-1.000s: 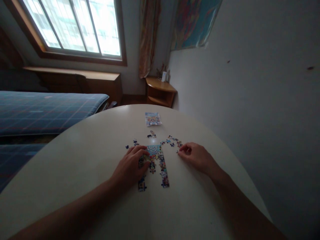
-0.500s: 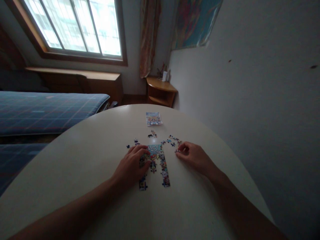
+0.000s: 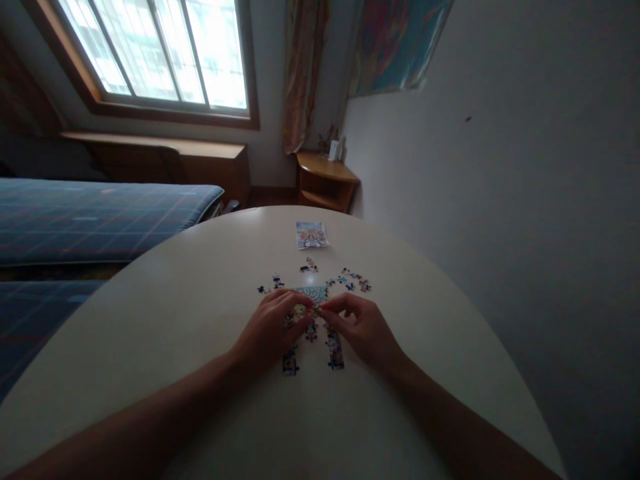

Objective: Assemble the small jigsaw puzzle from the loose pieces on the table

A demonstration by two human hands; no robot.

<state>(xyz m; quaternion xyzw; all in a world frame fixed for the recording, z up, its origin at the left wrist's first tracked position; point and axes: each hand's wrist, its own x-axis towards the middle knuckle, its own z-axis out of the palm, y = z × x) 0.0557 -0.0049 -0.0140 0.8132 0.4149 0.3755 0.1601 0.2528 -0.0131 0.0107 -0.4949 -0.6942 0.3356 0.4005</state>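
Since half a second before, the right hand (image 3: 365,330) had come in from the loose bits to the middle of the frame, close by the left hand (image 3: 276,325). From far away, I saw a big white table (image 3: 210,280) across the lower frame. On it, just below the middle, lay the half-made puzzle (image 3: 311,331), flat, with strips hanging down like legs. The left hand lay over its left side, finger and thumb a little apart. I guessed the puzzle was thin and could come apart, so a soft, flat hand on top was best. Higher up, near the far edge, lay a picture sheet (image 3: 311,235). Below it sat loose pieces (image 3: 351,286), some left, some right. Smallest was the small piece (image 3: 318,309) that the right finger and thumb seemed to pinch, over the puzzle's right side; I couldn't tell if it touched. It looked light and stiff, and its little knobs might bend, so I'd have held it by its flat sides.
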